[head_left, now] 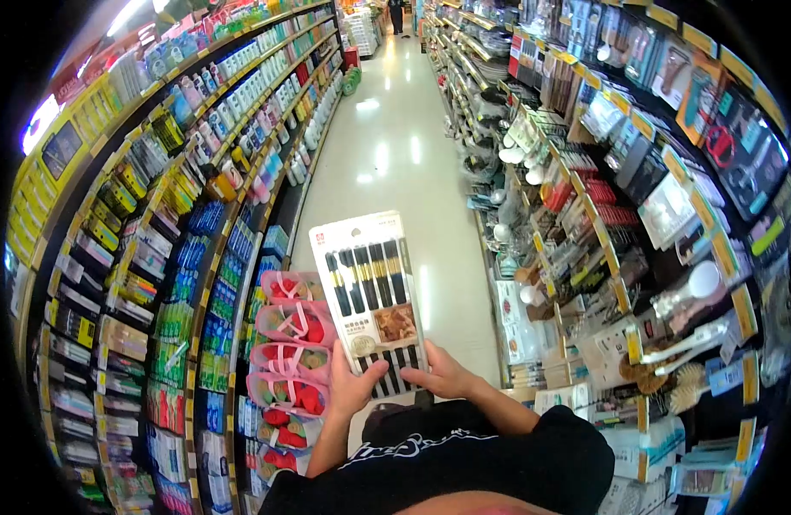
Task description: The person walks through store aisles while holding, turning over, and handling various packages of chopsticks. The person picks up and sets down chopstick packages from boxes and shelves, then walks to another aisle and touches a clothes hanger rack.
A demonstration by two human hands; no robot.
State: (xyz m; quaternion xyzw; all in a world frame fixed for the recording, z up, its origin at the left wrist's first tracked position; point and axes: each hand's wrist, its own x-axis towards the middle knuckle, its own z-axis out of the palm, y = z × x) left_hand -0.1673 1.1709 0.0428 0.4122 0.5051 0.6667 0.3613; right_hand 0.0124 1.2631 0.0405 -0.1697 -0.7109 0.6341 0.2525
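A white blister pack of black chopsticks with gold bands (368, 300) is held up in front of my chest, its front facing me. It carries a small food picture and a hang hole at the top. My left hand (353, 384) grips its lower left edge, with the thumb lying on the front. On the lower right edge my right hand (442, 374) is closed too, thumb across the front. The fingers behind the pack are hidden.
Toothbrush and toothpaste shelves (177, 326) line the left side, with bottles (241, 94) further along. Pink bags (294, 322) hang beside the aisle. Kitchen tools (601, 189) and brushes (687, 386) hang on the right. A person (396, 15) stands far down the shiny aisle floor (383, 154).
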